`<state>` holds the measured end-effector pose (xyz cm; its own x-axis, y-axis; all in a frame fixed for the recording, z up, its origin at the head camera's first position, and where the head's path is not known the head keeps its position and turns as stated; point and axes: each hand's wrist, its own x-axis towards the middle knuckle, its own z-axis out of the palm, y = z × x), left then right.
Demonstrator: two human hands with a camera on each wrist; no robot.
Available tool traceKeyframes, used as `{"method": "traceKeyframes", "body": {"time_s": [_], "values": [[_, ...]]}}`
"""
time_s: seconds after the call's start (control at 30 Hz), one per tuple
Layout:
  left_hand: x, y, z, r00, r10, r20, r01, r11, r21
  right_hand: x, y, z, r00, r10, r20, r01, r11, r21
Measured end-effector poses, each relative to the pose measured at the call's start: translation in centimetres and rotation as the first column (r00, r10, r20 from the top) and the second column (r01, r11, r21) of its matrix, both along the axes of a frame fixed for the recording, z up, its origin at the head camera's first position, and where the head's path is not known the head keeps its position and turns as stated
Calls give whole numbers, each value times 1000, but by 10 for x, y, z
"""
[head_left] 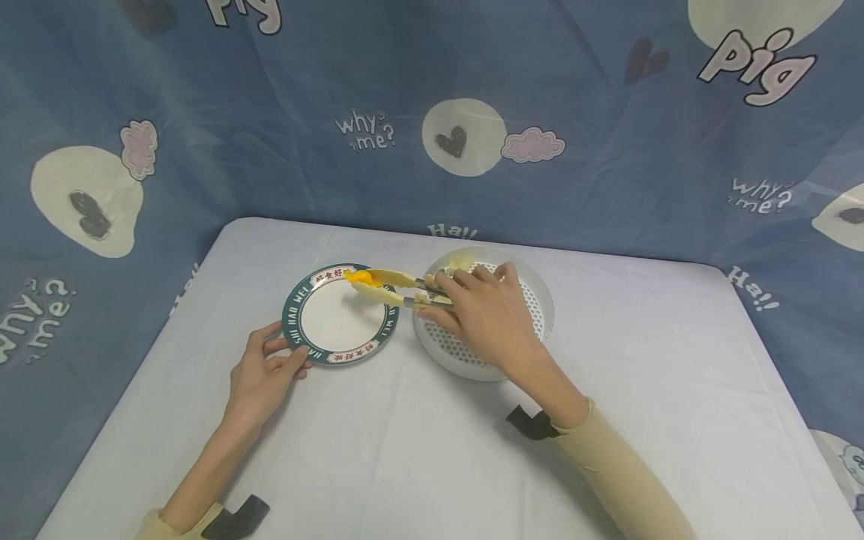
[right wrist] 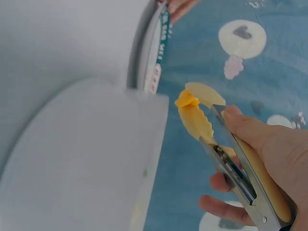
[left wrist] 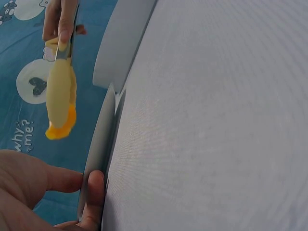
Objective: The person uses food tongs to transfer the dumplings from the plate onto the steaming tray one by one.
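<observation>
My left hand (head_left: pixel 259 379) pinches the near-left rim of a white plate (head_left: pixel 340 319) with a green lettered border. In the left wrist view, the thumb lies on one face of the plate (left wrist: pixel 98 130) and fingers on the other. My right hand (head_left: pixel 493 315) grips metal tongs (head_left: pixel 394 279) with pale yellow tips. Between those tips is a small orange-yellow piece (right wrist: pixel 186 98), its kind unclear, held above the plate's far right side. Beneath the right hand stands a white colander (head_left: pixel 543 300), partly hidden, with something pale yellow-green (head_left: pixel 460 264) at its far side.
A white cloth (head_left: pixel 432 450) covers the table. Behind and around it hangs a blue printed curtain (head_left: pixel 324 180). The colander stands just right of the plate, with a narrow gap between them. Black straps (head_left: pixel 533 424) show at both wrists.
</observation>
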<state>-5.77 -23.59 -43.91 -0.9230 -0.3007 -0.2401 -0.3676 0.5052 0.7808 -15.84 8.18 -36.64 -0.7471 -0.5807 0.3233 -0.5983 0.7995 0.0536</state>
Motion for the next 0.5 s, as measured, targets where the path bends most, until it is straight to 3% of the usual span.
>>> {"method": "traceKeyframes", "body": {"time_s": [0.5], "values": [[-1, -4, -1, 1000, -6, 7, 6, 1000, 15, -4, 48, 16, 995, -91, -41, 88, 994, -66]]}}
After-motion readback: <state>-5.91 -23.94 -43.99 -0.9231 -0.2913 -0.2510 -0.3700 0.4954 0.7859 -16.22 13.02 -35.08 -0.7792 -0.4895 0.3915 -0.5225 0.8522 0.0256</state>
